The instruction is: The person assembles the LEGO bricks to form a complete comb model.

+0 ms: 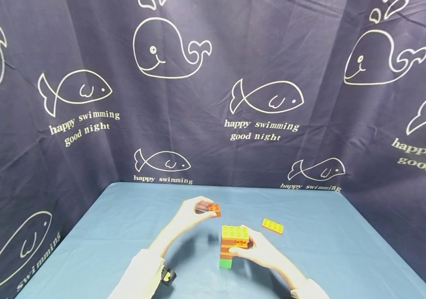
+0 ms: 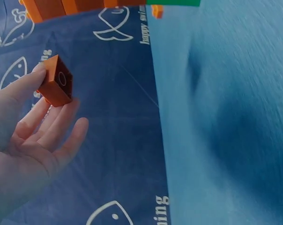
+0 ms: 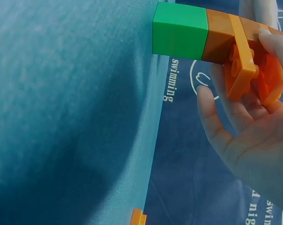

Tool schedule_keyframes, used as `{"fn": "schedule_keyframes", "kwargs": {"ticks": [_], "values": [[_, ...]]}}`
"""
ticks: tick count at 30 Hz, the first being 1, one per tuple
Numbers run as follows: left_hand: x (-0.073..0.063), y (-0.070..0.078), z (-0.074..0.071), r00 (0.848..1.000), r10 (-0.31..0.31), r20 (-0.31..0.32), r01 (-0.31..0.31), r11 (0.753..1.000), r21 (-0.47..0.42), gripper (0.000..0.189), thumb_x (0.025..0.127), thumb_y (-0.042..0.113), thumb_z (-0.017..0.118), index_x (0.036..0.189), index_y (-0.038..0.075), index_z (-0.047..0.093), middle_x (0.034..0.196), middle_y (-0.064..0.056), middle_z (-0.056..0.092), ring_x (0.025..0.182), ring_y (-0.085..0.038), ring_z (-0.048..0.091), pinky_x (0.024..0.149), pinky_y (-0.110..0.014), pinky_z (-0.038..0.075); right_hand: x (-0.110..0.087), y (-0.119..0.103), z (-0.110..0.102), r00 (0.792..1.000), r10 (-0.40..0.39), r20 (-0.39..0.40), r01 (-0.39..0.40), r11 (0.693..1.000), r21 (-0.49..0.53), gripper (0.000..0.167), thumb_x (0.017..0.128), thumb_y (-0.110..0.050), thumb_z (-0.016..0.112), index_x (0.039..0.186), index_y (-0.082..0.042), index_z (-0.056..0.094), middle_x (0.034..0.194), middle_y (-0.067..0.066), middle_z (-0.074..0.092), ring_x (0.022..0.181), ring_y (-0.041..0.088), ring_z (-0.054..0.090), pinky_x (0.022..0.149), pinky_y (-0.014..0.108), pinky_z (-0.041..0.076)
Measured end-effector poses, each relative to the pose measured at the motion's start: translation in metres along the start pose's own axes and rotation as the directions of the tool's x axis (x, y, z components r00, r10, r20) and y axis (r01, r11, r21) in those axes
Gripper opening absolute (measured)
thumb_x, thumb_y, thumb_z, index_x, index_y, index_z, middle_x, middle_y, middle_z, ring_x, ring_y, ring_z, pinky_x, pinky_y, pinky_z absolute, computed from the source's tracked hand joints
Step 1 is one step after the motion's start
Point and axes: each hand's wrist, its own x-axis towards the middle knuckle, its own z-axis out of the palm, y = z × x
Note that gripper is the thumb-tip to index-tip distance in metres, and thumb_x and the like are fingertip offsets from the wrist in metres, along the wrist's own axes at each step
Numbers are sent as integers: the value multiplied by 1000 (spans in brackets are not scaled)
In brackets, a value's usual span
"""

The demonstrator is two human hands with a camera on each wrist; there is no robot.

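Between thumb and fingers, my left hand (image 1: 192,209) pinches a small orange toy building brick (image 1: 215,210), studs up, above the table. Its hollow underside shows in the left wrist view, where the same orange brick (image 2: 55,83) sits at the fingertips. To the right and nearer, my right hand (image 1: 260,250) grips an upright stack of bricks (image 1: 226,250) by its side. A green brick (image 3: 180,33) forms the stack's bottom, orange and brown ones follow, and a yellow-green plate (image 1: 234,232) tops it. Whether the green brick touches the table I cannot tell.
A loose yellow-and-orange brick piece (image 1: 272,225) lies on the blue tablecloth (image 1: 310,216) beyond my right hand. Dark curtains (image 1: 213,137) with white fish and whale drawings enclose the table's back and sides. A black device (image 1: 168,276) sits at my left wrist.
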Motion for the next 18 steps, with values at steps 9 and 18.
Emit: {"fn": "schedule_keyframes", "kwargs": {"ticks": [9,18], "values": [[-5,16,5,999,46,22,-46,998,-39,31,77,27,77,105,18,67,100,0,70,89,-12,67,76,-24,54,-2,-3,0,1000,13,1,-13,1000,15,48,84,-29,71,125,-11,54,109,1,67,93,3,60,79,24,50],[-11,33,7,995,90,37,-89,995,-35,33,77,27,77,108,18,67,101,2,69,91,-16,66,80,-25,54,-1,0,0,1000,-6,-10,6,1000,1,45,83,-29,71,122,-11,56,106,1,67,91,2,60,79,25,50]]}}
